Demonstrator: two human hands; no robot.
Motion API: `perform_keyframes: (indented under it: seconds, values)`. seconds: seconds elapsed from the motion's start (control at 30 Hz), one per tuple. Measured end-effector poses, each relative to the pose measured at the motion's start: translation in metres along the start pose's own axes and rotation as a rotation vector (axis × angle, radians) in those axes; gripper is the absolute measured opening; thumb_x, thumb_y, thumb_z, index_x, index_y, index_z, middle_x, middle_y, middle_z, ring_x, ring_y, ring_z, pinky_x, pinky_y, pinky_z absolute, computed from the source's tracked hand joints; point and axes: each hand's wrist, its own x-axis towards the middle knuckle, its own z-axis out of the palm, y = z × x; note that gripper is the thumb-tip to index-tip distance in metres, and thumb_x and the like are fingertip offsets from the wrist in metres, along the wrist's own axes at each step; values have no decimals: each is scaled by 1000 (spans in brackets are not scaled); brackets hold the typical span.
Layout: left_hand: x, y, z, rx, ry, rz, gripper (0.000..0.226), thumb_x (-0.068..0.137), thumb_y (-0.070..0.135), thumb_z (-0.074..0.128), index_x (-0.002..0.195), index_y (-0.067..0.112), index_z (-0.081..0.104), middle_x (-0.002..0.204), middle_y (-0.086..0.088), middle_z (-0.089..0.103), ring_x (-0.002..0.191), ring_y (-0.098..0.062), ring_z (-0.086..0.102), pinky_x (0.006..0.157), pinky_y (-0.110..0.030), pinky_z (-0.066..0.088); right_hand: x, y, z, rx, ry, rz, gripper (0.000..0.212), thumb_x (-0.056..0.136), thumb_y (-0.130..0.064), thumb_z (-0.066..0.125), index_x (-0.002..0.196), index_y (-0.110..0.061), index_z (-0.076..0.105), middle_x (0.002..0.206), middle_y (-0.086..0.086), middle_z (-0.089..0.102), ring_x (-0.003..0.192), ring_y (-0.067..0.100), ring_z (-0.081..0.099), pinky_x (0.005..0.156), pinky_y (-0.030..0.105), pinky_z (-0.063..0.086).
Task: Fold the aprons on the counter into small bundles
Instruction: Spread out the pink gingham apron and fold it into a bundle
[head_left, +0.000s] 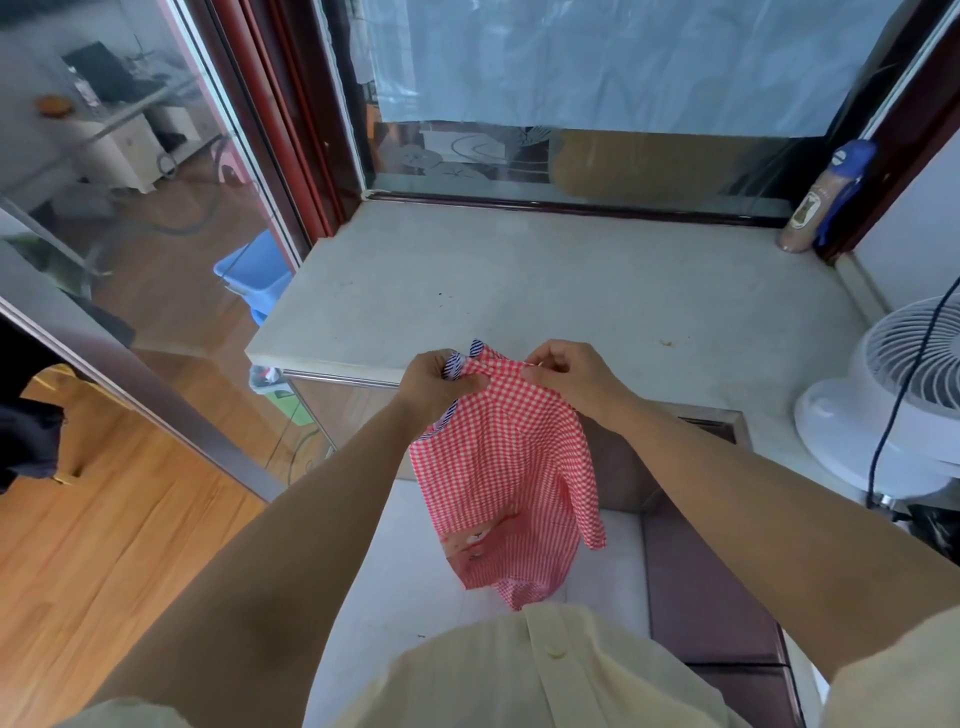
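Both hands, left hand (436, 382) and right hand (574, 376), pinch the top edge of the red-and-white checked cloth apron (506, 467), dangling off the pale stone counter (519, 280) — one slack pinch and it could slide floorward.

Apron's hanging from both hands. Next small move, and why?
Probably lower the apron onto the counter and spread it flat. The left hand and right hand pinch its top edge, close together, so it hangs loose and creased in front of the counter's near edge. A neat fold likely needs a surface under it.
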Motion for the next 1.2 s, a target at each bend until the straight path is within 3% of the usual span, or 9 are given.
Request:
perform_keyframes:
  seconds: [0.13,0.3,0.47,0.6,0.73,0.93,1.0,1.1,1.2]
  values:
    - [-1,3,-3,-4,-22,-8,17,81,1,74,98,0,69,103,-18,72,95,-36,68,88,-46,56,1,-5,5,9,-77,13,15,96,-20,59,102,-11,69,98,9,71,94,27,67,88,39,53]
    - [-4,5,0,-32,-35,-11,20,80,2,75,95,-9,69,96,-28,70,81,-36,66,79,-53,55,7,-19,17,-3,-107,-54,17,88,-20,71,100,-8,68,90,3,69,83,17,66,79,30,54]
    - [-6,6,-6,-60,-44,-31,24,81,5,75,103,-4,69,102,-24,71,89,-37,68,81,-42,57,10,-19,20,-17,-75,-41,18,93,-25,64,99,-8,70,93,6,70,87,21,67,80,33,54]
    - [-7,6,-9,-86,-36,-50,26,81,5,75,104,-5,69,103,-24,71,93,-41,67,87,-51,56,12,-19,23,30,-99,-42,15,94,-18,63,106,-9,66,98,0,69,92,12,65,85,23,51]
    - [-9,3,-13,-23,-87,-25,22,78,5,77,97,-4,70,100,-24,71,81,-29,66,80,-40,55,14,-16,25,-6,-201,11,18,91,-16,67,107,-8,67,104,5,70,99,19,67,94,32,52]
    - [-15,6,-11,-92,-166,-58,14,86,12,71,98,4,71,102,-21,71,87,-30,67,83,-40,57,16,-24,36,94,-164,26,14,86,-1,68,101,-2,66,93,5,69,86,15,65,86,29,54]
    - [-15,10,-7,-147,-141,-78,22,90,24,67,96,2,68,98,-22,70,85,-28,66,80,-39,57,18,-26,38,115,-145,22,13,86,0,67,97,-7,66,92,5,69,86,17,65,85,30,55]
    - [-13,16,0,-224,-38,-148,27,93,33,61,95,8,69,86,-4,73,75,-15,71,60,-22,55,19,-27,39,129,-125,23,13,86,-1,67,92,-12,65,90,2,68,88,17,65,87,33,55]
    - [-4,13,0,-201,45,-173,20,91,23,65,92,4,70,91,-14,73,80,-21,66,71,-28,54,18,-28,38,164,-92,38,15,84,0,69,93,-12,66,91,1,67,88,16,63,89,34,54]
